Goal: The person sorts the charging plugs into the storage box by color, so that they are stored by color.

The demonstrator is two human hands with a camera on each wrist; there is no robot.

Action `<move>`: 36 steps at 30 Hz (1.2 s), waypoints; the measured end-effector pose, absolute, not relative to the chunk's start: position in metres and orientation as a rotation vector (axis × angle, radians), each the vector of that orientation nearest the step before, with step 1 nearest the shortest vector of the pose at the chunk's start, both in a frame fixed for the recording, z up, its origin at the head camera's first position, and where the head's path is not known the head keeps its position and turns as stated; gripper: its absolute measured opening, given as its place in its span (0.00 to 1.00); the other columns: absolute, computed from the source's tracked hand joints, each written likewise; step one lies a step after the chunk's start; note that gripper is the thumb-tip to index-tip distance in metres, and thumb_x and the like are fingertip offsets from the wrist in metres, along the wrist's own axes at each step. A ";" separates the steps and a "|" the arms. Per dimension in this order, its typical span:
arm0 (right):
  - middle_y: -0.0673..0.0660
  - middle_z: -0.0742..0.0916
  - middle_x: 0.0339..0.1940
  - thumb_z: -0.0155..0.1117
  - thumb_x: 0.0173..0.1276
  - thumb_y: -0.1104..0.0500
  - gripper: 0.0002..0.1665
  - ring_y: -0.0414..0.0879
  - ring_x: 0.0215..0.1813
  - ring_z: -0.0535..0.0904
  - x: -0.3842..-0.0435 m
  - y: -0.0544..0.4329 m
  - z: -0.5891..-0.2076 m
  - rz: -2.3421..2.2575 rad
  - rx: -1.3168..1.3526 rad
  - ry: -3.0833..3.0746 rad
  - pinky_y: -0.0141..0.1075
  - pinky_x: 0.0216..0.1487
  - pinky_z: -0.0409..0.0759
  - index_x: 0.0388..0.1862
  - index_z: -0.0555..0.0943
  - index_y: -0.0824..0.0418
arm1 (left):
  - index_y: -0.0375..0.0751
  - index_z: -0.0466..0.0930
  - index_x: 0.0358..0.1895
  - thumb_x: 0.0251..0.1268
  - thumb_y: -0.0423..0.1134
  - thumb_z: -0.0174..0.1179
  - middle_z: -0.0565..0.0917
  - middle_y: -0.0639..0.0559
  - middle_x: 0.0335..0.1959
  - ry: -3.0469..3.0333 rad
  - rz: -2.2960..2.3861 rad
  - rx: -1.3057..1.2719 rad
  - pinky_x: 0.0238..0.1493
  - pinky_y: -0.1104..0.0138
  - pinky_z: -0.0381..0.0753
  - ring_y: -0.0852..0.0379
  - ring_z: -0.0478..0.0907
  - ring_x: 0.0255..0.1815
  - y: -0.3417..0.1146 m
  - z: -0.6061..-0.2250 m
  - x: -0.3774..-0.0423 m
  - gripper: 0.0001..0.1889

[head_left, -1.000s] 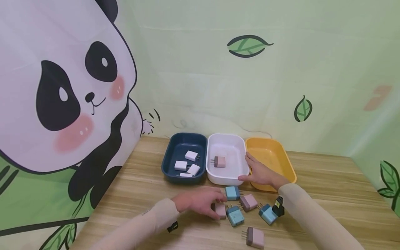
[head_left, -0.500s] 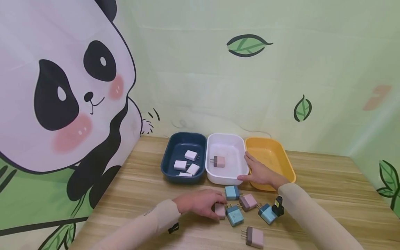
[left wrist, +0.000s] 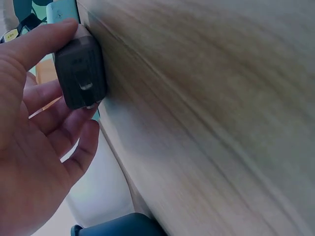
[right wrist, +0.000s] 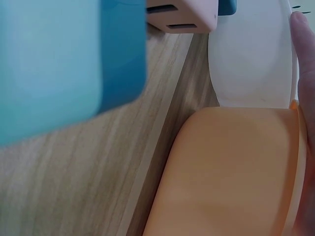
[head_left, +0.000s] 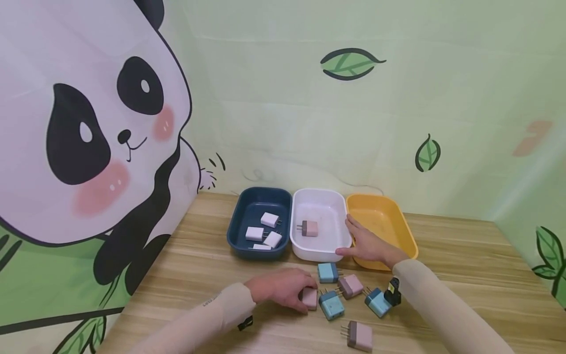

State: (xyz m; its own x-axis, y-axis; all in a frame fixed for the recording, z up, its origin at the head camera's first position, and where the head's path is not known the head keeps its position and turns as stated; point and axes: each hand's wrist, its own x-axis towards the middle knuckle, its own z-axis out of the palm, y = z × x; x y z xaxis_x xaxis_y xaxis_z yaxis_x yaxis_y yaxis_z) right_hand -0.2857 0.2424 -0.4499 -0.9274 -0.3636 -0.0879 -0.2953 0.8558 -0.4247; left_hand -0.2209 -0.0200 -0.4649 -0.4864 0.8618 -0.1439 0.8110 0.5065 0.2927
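Probably light and stiff, the pink plug [head_left: 309,298] should be hard plastic with a slightly slick feel; its broad sides look the best place to pinch, clear of the metal prongs. It is a small block with rounded edges, pale pink at one end and dark grey-brown at the other. It sits at table height in front of the white tray [head_left: 325,252], just left of a blue plug [head_left: 331,305]. The left hand [head_left: 283,287] grips it, thumb on one side and fingertips on the other. The right hand [head_left: 369,245] holds nothing in a closed grasp; its fingers lie along the white tray's right rim, thumb at the front corner. More pink and blue plugs lie near on the wooden table [head_left: 446,285]. Beyond, the white tray holds one pink plug, between a navy tray [head_left: 256,253] with white plugs and a yellow tray [head_left: 376,211].
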 end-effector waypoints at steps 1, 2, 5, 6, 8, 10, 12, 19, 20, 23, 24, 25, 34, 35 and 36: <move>0.64 0.48 0.76 0.64 0.51 0.28 0.68 0.60 0.74 0.48 -0.286 0.242 -0.450 -0.615 -0.512 2.867 0.53 0.68 0.55 0.75 0.48 0.67 | 0.47 0.79 0.51 0.51 0.50 0.70 0.78 0.62 0.40 2.486 0.260 1.418 0.38 0.76 0.71 0.69 0.70 0.36 -0.020 -0.465 -0.221 0.24; 0.64 0.49 0.76 0.64 0.51 0.28 0.68 0.60 0.74 0.48 -0.286 0.242 -0.450 -0.614 -0.510 2.868 0.53 0.68 0.55 0.75 0.48 0.67 | 0.48 0.79 0.51 0.51 0.50 0.70 0.77 0.62 0.39 2.488 0.257 1.417 0.38 0.76 0.71 0.69 0.70 0.35 -0.020 -0.465 -0.221 0.23; 0.64 0.49 0.76 0.64 0.50 0.27 0.69 0.60 0.74 0.48 -0.286 0.242 -0.450 -0.617 -0.507 2.867 0.53 0.68 0.55 0.75 0.48 0.67 | 0.49 0.79 0.49 0.52 0.49 0.70 0.77 0.62 0.38 2.484 0.260 1.414 0.37 0.75 0.71 0.68 0.70 0.35 -0.021 -0.465 -0.222 0.21; 0.64 0.49 0.76 0.64 0.50 0.27 0.69 0.60 0.74 0.48 -0.286 0.242 -0.450 -0.619 -0.506 2.867 0.53 0.68 0.55 0.75 0.48 0.67 | 0.49 0.79 0.49 0.52 0.49 0.70 0.77 0.62 0.38 2.483 0.261 1.415 0.37 0.75 0.71 0.68 0.70 0.35 -0.022 -0.465 -0.223 0.20; 0.64 0.49 0.76 0.63 0.49 0.26 0.70 0.60 0.74 0.48 -0.286 0.243 -0.450 -0.619 -0.509 2.865 0.53 0.68 0.55 0.75 0.48 0.67 | 0.49 0.79 0.48 0.52 0.48 0.69 0.77 0.62 0.38 2.480 0.274 1.417 0.37 0.75 0.71 0.68 0.70 0.34 -0.023 -0.465 -0.223 0.20; 0.64 0.49 0.76 0.62 0.48 0.25 0.70 0.60 0.74 0.48 -0.286 0.243 -0.451 -0.618 -0.514 2.863 0.53 0.68 0.55 0.75 0.47 0.68 | 0.48 0.79 0.49 0.53 0.48 0.69 0.77 0.61 0.38 2.480 0.292 1.411 0.36 0.76 0.71 0.68 0.70 0.34 -0.023 -0.464 -0.224 0.21; 0.64 0.48 0.76 0.62 0.48 0.25 0.71 0.60 0.74 0.48 -0.286 0.243 -0.450 -0.622 -0.519 2.860 0.53 0.68 0.55 0.75 0.47 0.68 | 0.46 0.79 0.51 0.53 0.48 0.69 0.77 0.61 0.38 2.489 0.312 1.404 0.36 0.76 0.71 0.68 0.70 0.34 -0.024 -0.461 -0.225 0.22; 0.65 0.49 0.76 0.63 0.49 0.26 0.70 0.61 0.74 0.48 -0.285 0.243 -0.449 -0.640 -0.540 2.858 0.53 0.68 0.55 0.75 0.47 0.68 | 0.45 0.79 0.54 0.55 0.48 0.68 0.79 0.62 0.38 2.528 0.384 1.376 0.36 0.76 0.72 0.68 0.71 0.34 -0.027 -0.443 -0.228 0.23; 0.65 0.49 0.76 0.63 0.49 0.25 0.70 0.61 0.74 0.48 -0.285 0.243 -0.449 -0.638 -0.537 2.858 0.53 0.68 0.55 0.75 0.47 0.68 | 0.45 0.78 0.54 0.55 0.48 0.68 0.79 0.62 0.37 2.526 0.401 1.370 0.35 0.76 0.72 0.68 0.71 0.34 -0.028 -0.440 -0.229 0.23; 0.64 0.48 0.76 0.62 0.48 0.25 0.70 0.61 0.74 0.47 -0.285 0.243 -0.449 -0.637 -0.530 2.859 0.53 0.68 0.55 0.75 0.47 0.68 | 0.45 0.78 0.55 0.56 0.48 0.67 0.78 0.62 0.39 2.537 0.430 1.359 0.36 0.76 0.72 0.67 0.72 0.35 -0.030 -0.433 -0.230 0.23; 0.64 0.48 0.76 0.63 0.48 0.25 0.71 0.61 0.74 0.48 -0.285 0.243 -0.449 -0.643 -0.526 2.859 0.53 0.68 0.55 0.75 0.47 0.68 | 0.45 0.78 0.55 0.56 0.48 0.67 0.78 0.62 0.39 2.542 0.441 1.358 0.37 0.76 0.72 0.67 0.72 0.36 -0.031 -0.432 -0.231 0.23; 0.64 0.48 0.76 0.63 0.48 0.25 0.71 0.61 0.74 0.48 -0.285 0.243 -0.449 -0.645 -0.523 2.859 0.53 0.68 0.55 0.75 0.47 0.67 | 0.45 0.78 0.55 0.57 0.47 0.66 0.78 0.62 0.40 2.550 0.441 1.364 0.37 0.76 0.72 0.67 0.71 0.36 -0.031 -0.430 -0.232 0.23; 0.64 0.48 0.76 0.63 0.47 0.24 0.71 0.61 0.74 0.48 -0.285 0.243 -0.450 -0.662 -0.520 2.853 0.54 0.67 0.56 0.75 0.48 0.67 | 0.47 0.77 0.54 0.57 0.48 0.65 0.78 0.61 0.43 2.621 0.465 1.358 0.39 0.74 0.72 0.65 0.71 0.38 -0.033 -0.420 -0.239 0.22; 0.64 0.48 0.76 0.62 0.47 0.24 0.71 0.61 0.74 0.48 -0.285 0.243 -0.450 -0.658 -0.521 2.854 0.54 0.67 0.56 0.75 0.48 0.67 | 0.47 0.77 0.55 0.58 0.48 0.65 0.78 0.60 0.44 2.633 0.461 1.348 0.40 0.74 0.72 0.64 0.71 0.39 -0.033 -0.418 -0.239 0.22; 0.64 0.48 0.76 0.62 0.47 0.24 0.71 0.61 0.74 0.48 -0.285 0.243 -0.450 -0.658 -0.518 2.854 0.54 0.67 0.56 0.75 0.48 0.67 | 0.47 0.77 0.56 0.58 0.48 0.64 0.78 0.60 0.45 2.643 0.460 1.337 0.41 0.73 0.73 0.64 0.71 0.39 -0.033 -0.418 -0.240 0.22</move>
